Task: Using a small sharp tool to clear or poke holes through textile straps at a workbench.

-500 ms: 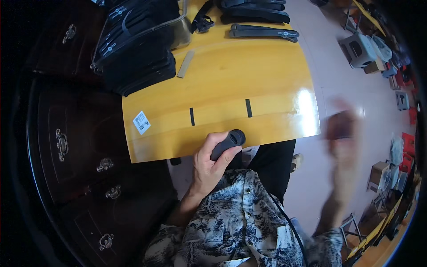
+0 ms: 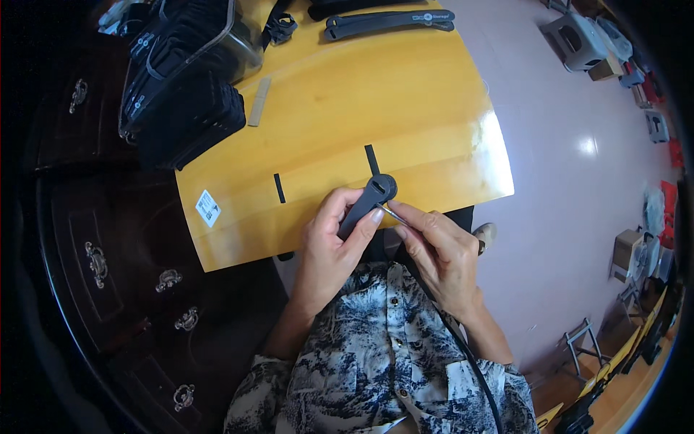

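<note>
A dark grey strap (image 2: 360,211) with a rounded, slotted end is held over the table's near edge. My left hand (image 2: 324,242) is closed round it, thumb on the near side and fingers beyond, so the slotted end sticks out at the top. From the right comes my right hand (image 2: 447,254), pinching a thin, shiny metal tool (image 2: 390,213). Its tip meets the strap's edge just below the rounded end; most of the tool is hidden by my fingers, and its kind cannot be made out.
On the yellow table (image 2: 347,101) lie two short black strips (image 2: 279,188), a white label (image 2: 208,208) and a flat tan strip (image 2: 259,101). A bin of black straps (image 2: 195,65) stands far left; folded straps (image 2: 390,23) lie at the back. Dark drawers (image 2: 101,246) border the left.
My right hand has swung in from the far right and now holds the metal tool against the strap. The left hand has raised the strap slightly. The view has shifted a little.
</note>
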{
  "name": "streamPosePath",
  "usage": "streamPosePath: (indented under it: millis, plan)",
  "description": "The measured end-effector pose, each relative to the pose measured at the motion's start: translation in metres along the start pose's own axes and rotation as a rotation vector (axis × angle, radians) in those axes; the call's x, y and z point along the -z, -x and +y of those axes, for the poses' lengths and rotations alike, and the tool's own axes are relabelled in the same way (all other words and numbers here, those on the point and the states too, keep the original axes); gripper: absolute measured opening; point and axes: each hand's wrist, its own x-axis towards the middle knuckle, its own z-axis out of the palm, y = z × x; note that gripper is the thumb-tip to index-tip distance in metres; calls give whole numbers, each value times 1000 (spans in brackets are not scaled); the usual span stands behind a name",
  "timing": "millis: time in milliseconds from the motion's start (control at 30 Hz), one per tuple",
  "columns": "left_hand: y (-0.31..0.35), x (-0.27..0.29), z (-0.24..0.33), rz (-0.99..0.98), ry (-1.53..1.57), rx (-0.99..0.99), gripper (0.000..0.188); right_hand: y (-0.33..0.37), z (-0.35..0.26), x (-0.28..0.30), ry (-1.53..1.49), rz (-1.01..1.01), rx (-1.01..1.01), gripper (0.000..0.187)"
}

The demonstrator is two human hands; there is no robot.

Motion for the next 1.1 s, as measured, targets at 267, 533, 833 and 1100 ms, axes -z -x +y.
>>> streamPosePath:
  millis: [267,533,833,1100]
  plan:
    - [-5,-5,-2,59,-120,-64,20,-1,2,0,-113,34,-86,26]
    - [-7,-12,-5,102,-80,-136,21,-4,-4,7,-105,-20,-126,27]
    - [-7,-10,3,149,-384,-329,26,-1,-12,10,-381,-57,-365,28]
    - [-8,-12,4,161,-498,-423,28,2,-4,10,13,-44,-119,30]
